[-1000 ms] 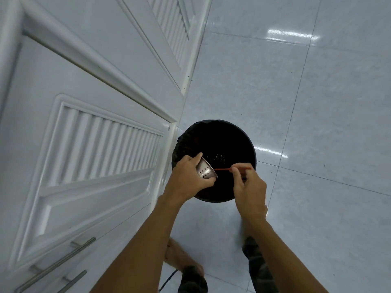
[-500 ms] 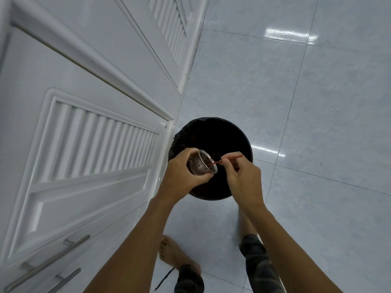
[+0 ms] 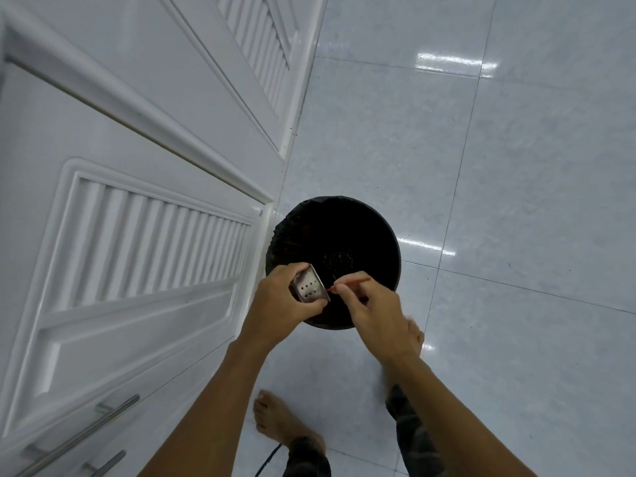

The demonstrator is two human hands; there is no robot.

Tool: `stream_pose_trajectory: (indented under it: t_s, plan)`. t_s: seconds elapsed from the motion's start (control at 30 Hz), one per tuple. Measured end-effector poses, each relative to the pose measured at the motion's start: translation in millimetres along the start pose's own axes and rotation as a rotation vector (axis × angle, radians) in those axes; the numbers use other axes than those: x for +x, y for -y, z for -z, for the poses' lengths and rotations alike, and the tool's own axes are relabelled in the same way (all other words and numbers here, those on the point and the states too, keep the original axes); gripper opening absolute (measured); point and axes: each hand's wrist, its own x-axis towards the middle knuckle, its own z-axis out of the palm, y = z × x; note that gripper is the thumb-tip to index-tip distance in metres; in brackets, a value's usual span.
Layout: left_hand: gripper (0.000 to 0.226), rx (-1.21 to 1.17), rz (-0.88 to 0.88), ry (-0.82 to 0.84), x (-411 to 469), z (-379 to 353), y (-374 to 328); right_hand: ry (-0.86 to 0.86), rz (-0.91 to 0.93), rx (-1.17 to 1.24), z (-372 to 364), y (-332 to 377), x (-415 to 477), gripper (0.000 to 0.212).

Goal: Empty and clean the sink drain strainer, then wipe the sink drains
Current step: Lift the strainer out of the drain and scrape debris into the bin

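Over the black bin (image 3: 344, 235), both forearms reach in from 6 o'clock. Left hand (image 3: 278, 301) curls its fingers and thumb around the metal strainer (image 3: 309, 288), tipped on its side with the perforated wall facing up and the mouth toward 3 o'clock. Right hand (image 3: 375, 311) pinches a thin red stick (image 3: 351, 282) between thumb and fingertips, its tip just at the strainer's rim. Strainer's interior is hidden; the bin's contents are too dark to make out.

Person: bare forearms without sleeves; bare feet (image 3: 275, 421); dark, faintly checked trouser legs (image 3: 413, 438) ending at the ankles.
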Motion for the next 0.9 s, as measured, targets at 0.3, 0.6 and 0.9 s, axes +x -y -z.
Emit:
stream_pose_trajectory:
  t_s: [0.3,0.6,0.9]
  plan:
    - [0.07,-0.114,-0.021,0.006,4,3,-18,-0.14,-0.008,0.047,5,16,10,0.018]
    - [0.062,-0.148,-0.083,-0.026,8,11,-25,-0.109,-0.003,-0.054,20,14,14,0.02]
    - [0.073,0.1,-0.046,-0.009,3,0,-21,-0.198,-0.088,-0.081,8,3,1,0.019]
